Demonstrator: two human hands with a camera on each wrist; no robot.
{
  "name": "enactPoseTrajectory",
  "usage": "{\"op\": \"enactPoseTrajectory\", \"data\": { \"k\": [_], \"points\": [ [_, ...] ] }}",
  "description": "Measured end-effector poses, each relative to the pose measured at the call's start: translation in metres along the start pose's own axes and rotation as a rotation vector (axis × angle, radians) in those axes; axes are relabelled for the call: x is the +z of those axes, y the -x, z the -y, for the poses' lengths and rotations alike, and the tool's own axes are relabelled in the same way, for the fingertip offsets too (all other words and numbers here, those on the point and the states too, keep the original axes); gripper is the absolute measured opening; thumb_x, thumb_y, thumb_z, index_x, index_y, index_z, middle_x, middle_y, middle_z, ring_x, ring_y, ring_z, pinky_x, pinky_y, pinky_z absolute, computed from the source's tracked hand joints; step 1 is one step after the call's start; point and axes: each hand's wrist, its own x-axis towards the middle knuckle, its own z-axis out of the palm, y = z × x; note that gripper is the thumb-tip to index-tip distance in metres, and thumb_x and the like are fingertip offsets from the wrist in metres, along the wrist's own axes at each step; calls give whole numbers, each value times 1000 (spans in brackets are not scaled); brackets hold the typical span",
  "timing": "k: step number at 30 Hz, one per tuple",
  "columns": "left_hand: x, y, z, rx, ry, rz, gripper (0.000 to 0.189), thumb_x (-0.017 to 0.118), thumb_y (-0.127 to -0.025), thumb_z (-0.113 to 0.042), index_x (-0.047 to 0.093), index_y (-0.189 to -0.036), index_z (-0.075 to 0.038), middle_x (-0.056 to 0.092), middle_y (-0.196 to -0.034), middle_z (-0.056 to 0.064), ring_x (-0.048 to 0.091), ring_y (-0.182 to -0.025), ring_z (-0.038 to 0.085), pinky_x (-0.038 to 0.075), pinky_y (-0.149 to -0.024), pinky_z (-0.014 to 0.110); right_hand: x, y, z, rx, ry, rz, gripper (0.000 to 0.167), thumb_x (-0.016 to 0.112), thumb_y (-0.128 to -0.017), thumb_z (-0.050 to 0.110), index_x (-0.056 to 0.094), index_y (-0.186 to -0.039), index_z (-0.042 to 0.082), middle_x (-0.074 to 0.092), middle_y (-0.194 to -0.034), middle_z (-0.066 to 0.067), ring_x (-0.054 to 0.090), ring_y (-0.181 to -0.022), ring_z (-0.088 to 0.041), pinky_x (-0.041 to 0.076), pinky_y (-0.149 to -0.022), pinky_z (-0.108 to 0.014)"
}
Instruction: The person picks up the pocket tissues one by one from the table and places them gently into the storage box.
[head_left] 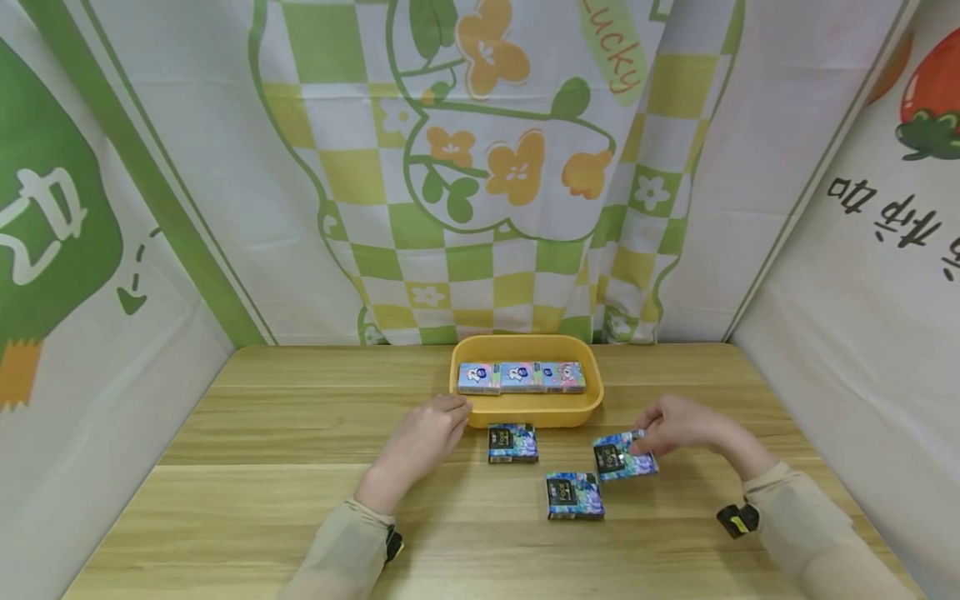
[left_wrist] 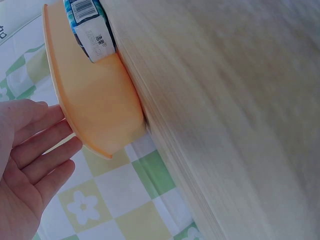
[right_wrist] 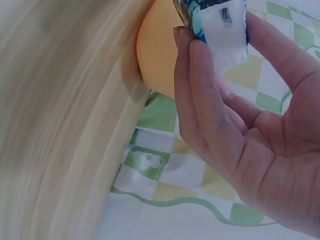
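Nearest: dark-blue pack (head_left: 574,497) lying flat on the counter (head_left: 225,483), nothing holding it. Just past it, the held pack (head_left: 617,457), same pattern, in the right grip (head_left: 678,422): thumb one side, fingers the other, pinching it. Right wrist view has fingers tucked round one side; can't tell if the whole pack clears the counter. Left of that, second loose pack (head_left: 513,443), flat, right in front of the yellow bin (head_left: 534,416). Left grip (head_left: 425,435): holds nothing, fingers loose and mostly straight, tips at the bin's left front corner, apparently touching the rim. In the bin, three pastel packs (head_left: 517,377) in a row along the back. Bare floor in front of them. Behind, printed cloth (head_left: 412,200).

Step, my read: pick-up of one dark-blue pack, none of that kind in the bin yet. Next move probably calls for lifting over the front rim, clear of both loose packs, then lowering flat into the front strip, with the left steadying the bin.
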Motion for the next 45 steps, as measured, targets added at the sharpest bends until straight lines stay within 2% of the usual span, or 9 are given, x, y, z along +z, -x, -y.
{"op": "enactPoseTrajectory", "data": {
  "k": [6, 15, 23, 30, 34, 41, 45],
  "points": [
    [0, 0, 0, 1, 17, -11, 26, 68, -87, -12, 69, -111, -4, 69, -113, 12, 66, -105, 27, 54, -96, 39, -3, -2, 3, -2, 10, -6, 47, 76, -79, 22, 62, -111, -9, 72, -88, -7, 69, -80, -21, 61, -77, -39],
    [0, 0, 0, 7, 8, -6, 26, 68, -87, -12, 69, -112, -4, 69, -113, 12, 66, -106, 27, 53, -96, 38, -8, -6, 12, 46, 88, -43, 50, 77, -78, 30, 62, -111, -4, 69, -95, -7, 67, -84, -20, 59, -79, -39],
    [-1, -1, 0, 14, 21, -20, 26, 69, -85, -11, 70, -110, -3, 69, -111, 14, 66, -104, 29, 55, -94, 40, -15, -12, 25, 26, 77, -19, 52, 76, -79, 28, 59, -113, -7, 69, -98, -10, 69, -85, -25, 59, -82, -42],
    [-2, 0, 0, 12, 8, -15, 26, 68, -86, -12, 70, -110, -4, 69, -112, 13, 66, -105, 28, 55, -94, 39, -22, -21, 33, 6, 93, -34, 41, 76, -79, 29, 65, -103, -2, 71, -89, -6, 69, -80, -19, 60, -80, -36],
    [0, 0, 1, 15, 8, -16, 26, 68, -86, -12, 69, -110, -3, 69, -112, 13, 66, -104, 27, 55, -94, 39, -25, -26, 39, -5, 120, -38, 42, 76, -79, 29, 65, -104, -3, 71, -88, -7, 69, -78, -18, 60, -79, -36],
    [1, 0, 1, 17, 4, -14, 25, 67, -87, -13, 70, -110, -4, 69, -112, 12, 66, -105, 27, 54, -95, 38, -30, -32, 52, -6, 149, -45, 43, 76, -79, 27, 65, -105, -5, 71, -93, -10, 71, -79, -22, 60, -80, -36],
    [0, 0, 1, 14, 7, -12, 26, 67, -87, -12, 69, -111, -4, 69, -113, 12, 66, -105, 27, 54, -96, 38, -32, -37, 58, -1, 155, -36, 38, 75, -80, 27, 65, -98, -5, 71, -95, -14, 71, -81, -24, 59, -83, -39]
  ]
}}
